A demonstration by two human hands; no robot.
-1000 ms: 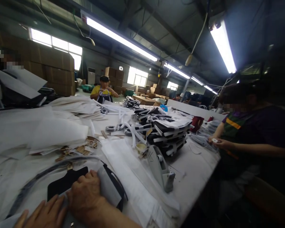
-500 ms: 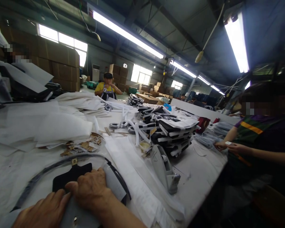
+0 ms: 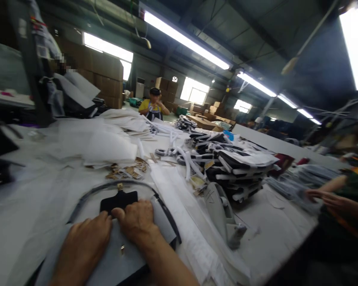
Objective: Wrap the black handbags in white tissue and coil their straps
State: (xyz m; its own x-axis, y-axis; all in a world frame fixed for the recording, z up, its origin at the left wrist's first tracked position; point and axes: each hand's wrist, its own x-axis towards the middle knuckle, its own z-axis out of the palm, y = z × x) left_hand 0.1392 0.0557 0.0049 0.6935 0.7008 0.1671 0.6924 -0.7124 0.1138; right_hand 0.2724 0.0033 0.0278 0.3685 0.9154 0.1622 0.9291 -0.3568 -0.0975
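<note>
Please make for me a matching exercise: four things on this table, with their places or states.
1. grey plastic tape dispenser
2. flat black flap
3. white-wrapped black bundles
4. small brown pieces

A. by the left hand and right hand
B. bearing a dark drawn mark
C. loosely heaped
D. stacked in layers

Pairs: 1-B; 2-A; 3-D; 4-C

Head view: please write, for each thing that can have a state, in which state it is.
Pale sheet: spread out, partly covered
Left hand: fingers bent, on the sheet
Right hand: fingers bent, on the sheet
Black flap: open, lying outward
Strap: curved in an arch around the flap
Tape dispenser: upright, untouched
Black-and-white stack: piled in layers
Ceiling light: lit
</note>
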